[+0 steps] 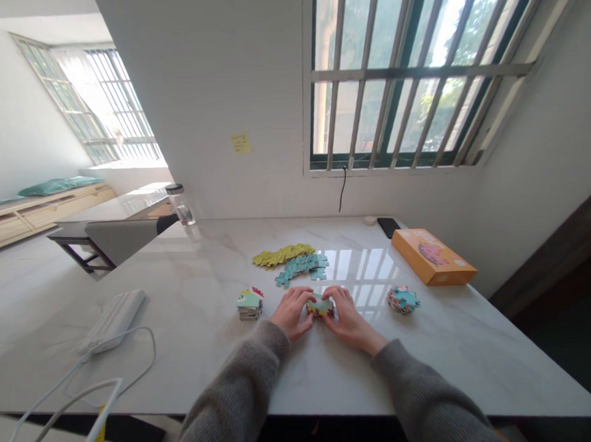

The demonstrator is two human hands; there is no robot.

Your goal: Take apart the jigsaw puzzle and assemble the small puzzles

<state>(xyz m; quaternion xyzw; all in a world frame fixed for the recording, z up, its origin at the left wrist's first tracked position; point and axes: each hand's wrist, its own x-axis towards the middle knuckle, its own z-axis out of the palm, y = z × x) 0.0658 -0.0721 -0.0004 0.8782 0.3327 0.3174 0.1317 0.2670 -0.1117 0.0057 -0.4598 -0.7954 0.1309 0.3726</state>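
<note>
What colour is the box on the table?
The box is orange, with a pink picture, seen best in the head view.

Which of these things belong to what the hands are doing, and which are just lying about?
Being worked with: left hand, right hand, small stack of jigsaw pieces between them, stack beside the left hand, teal pieces, yellow pieces, round pile of pieces.
Lying about: orange box, black phone, clear bottle, white corded block.

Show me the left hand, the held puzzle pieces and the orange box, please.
left hand (291, 312), head view, on the back of the hand
held puzzle pieces (321, 305), head view, on the top piece
orange box (432, 258), head view, on the top face
</note>
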